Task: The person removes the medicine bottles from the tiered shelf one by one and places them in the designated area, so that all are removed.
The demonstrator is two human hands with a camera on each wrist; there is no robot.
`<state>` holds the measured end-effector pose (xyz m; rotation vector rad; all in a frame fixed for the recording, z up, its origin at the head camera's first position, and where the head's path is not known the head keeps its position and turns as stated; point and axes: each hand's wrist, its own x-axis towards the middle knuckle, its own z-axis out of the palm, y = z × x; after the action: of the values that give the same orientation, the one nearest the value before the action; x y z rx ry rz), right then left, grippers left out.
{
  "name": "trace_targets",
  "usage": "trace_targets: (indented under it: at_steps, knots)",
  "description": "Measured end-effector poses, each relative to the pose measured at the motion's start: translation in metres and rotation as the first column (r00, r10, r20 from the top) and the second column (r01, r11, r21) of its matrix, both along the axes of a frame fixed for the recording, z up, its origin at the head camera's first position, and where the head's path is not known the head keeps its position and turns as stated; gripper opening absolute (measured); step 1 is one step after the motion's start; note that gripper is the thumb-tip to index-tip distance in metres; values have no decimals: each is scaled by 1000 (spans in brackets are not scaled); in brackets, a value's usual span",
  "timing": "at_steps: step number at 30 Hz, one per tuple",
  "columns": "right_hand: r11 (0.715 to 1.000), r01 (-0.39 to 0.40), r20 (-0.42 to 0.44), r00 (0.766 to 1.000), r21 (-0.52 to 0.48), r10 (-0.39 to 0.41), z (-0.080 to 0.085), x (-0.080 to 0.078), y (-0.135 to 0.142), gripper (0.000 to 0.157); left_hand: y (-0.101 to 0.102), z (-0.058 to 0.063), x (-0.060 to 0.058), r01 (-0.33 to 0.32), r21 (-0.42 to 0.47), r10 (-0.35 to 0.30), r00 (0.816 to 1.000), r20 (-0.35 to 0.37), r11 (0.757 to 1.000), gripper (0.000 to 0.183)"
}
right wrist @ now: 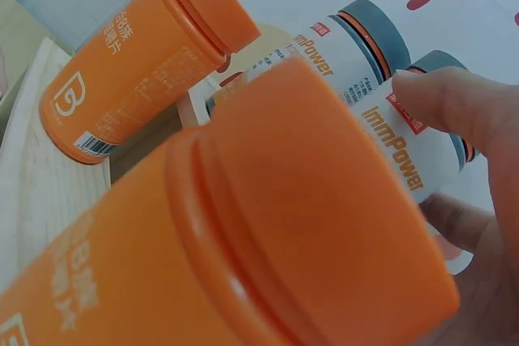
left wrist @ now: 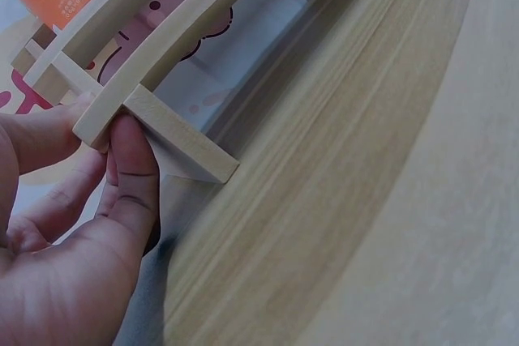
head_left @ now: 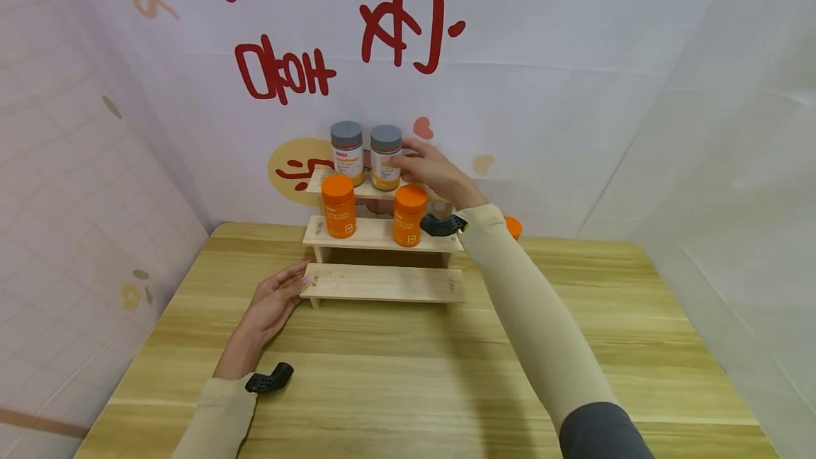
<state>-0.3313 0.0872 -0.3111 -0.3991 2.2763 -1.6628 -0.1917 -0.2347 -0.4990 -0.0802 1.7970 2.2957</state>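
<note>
My right hand (head_left: 436, 172) holds a white pill bottle (head_left: 384, 167) with a grey lid, at the right of the top step of a wooden step shelf (head_left: 382, 283). In the right wrist view, the thumb lies on this bottle's (right wrist: 397, 147) near side and a finger is lower down. A matching white pill bottle (head_left: 347, 160) stands just left of it. My left hand (head_left: 273, 309) pinches the left end of the lowest board, also visible in the left wrist view, with the thumb and fingers (left wrist: 134, 160) on opposite faces.
Two orange pill bottles stand on the middle step, one left (head_left: 339, 212) and one right (head_left: 408, 222), the latter just below my right wrist. Another orange lid (head_left: 513, 225) shows behind my right forearm. A printed white backdrop (head_left: 542, 112) rises behind the wooden table (head_left: 382, 381).
</note>
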Motion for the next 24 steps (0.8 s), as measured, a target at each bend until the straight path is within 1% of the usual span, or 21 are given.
trace_targets:
  at_steps: [8,15,20,24]
  knots:
    - [999,27,-18,999,43,-26,1,-2,-10,65,-2,-2,2,4,-4,-4,1000,-10,1000,55]
    - [997,50,-58,997,60,-46,-3,0,-8,67,0,-3,3,-7,16,7,1000,1,1000,56]
    - [994,98,-95,991,46,-93,-3,4,-3,63,1,-2,2,-4,1,4,1000,1,1000,63]
    - [988,151,-94,984,9,-150,-3,8,4,66,3,-1,1,-9,-9,9,1000,3,1000,66]
